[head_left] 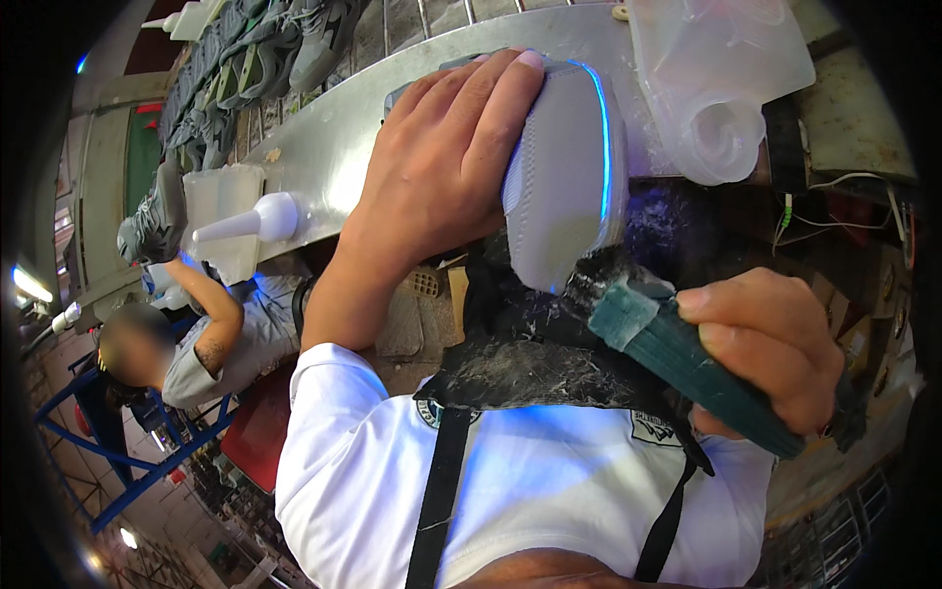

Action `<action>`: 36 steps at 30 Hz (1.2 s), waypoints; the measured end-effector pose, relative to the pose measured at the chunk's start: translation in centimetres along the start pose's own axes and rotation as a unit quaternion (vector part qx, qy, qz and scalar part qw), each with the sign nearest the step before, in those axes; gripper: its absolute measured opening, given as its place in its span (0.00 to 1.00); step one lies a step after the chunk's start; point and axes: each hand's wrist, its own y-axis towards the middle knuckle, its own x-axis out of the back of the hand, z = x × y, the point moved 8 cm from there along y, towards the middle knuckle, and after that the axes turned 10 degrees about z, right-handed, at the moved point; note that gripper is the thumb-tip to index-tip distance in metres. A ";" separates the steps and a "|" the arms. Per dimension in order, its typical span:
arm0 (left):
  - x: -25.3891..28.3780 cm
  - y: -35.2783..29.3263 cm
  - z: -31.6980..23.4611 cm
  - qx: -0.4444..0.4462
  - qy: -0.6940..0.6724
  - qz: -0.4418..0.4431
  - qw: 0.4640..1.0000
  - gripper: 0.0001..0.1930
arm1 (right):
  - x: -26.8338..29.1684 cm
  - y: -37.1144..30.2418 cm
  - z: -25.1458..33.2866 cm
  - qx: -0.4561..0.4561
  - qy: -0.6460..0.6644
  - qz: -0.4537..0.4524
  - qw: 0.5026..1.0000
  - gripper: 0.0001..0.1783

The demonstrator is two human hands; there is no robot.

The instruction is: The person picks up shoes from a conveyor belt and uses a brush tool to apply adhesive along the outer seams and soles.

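Note:
My left hand (446,157) is wrapped over the top of a grey shoe upper (564,196), holding it at the metal bench's edge. A bright blue line of light runs along the upper's right border. Stitching shows on its side, and its far part is hidden under my fingers. In my right hand (770,344), lower right, is a brush with a worn green handle (687,358). Its dark, whitened bristles (594,275) are at the near right end of the shoe upper; whether they touch it, I cannot tell.
On the metal bench (334,128) stand a translucent plastic container (726,69) at right and a white nozzle bottle (270,218) at left. Grey shoes (324,39) sit on a rack at far left. A co-worker (231,334) at left holds a grey shoe (155,221). A black apron (549,368) hangs before me.

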 end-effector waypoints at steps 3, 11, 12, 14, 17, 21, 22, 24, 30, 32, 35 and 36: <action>-0.2 1.6 0.0 -0.001 -0.007 0.024 1.000 0.34 | 2.0 1.6 -0.3 -0.025 -0.032 0.032 0.999 0.17; 0.0 5.3 1.1 0.026 -0.011 0.164 0.986 0.49 | 5.6 7.5 -0.7 0.004 -0.151 0.315 0.937 0.13; -0.3 5.7 1.3 0.027 -0.013 0.177 0.984 0.49 | 5.8 7.8 -0.5 0.003 -0.170 0.341 0.925 0.14; -0.9 6.4 1.6 0.030 -0.017 0.203 0.979 0.50 | 5.8 8.6 0.1 0.005 -0.198 0.360 0.912 0.16; -0.9 7.4 2.3 0.027 -0.018 0.219 0.975 0.51 | 6.0 9.7 0.8 0.025 -0.205 0.394 0.895 0.18; 0.1 7.8 3.2 0.018 -0.059 0.228 0.972 0.49 | 6.4 10.1 0.0 0.026 -0.175 0.380 0.908 0.21; 0.2 7.6 3.8 0.032 -0.073 0.247 0.966 0.50 | 7.1 9.1 -1.0 0.013 -0.168 0.362 0.917 0.22; 0.3 7.1 4.9 0.060 -0.105 0.285 0.951 0.52 | 7.8 7.3 -3.6 -0.032 -0.032 0.260 0.965 0.24; -0.7 5.6 7.0 0.030 -0.196 0.289 0.937 0.56 | 2.3 4.4 -10.6 -0.023 0.253 -0.085 0.964 0.26; -0.4 5.2 7.9 0.034 -0.209 0.277 0.937 0.57 | 1.3 5.2 -9.0 0.020 0.113 -0.039 0.993 0.23; 0.3 4.4 8.8 0.053 -0.227 0.264 0.936 0.57 | -0.4 6.0 -7.6 0.030 0.004 0.110 0.993 0.18; -0.4 4.5 8.9 0.041 -0.238 0.258 0.936 0.58 | -0.5 6.1 -7.4 0.007 0.002 0.173 0.985 0.17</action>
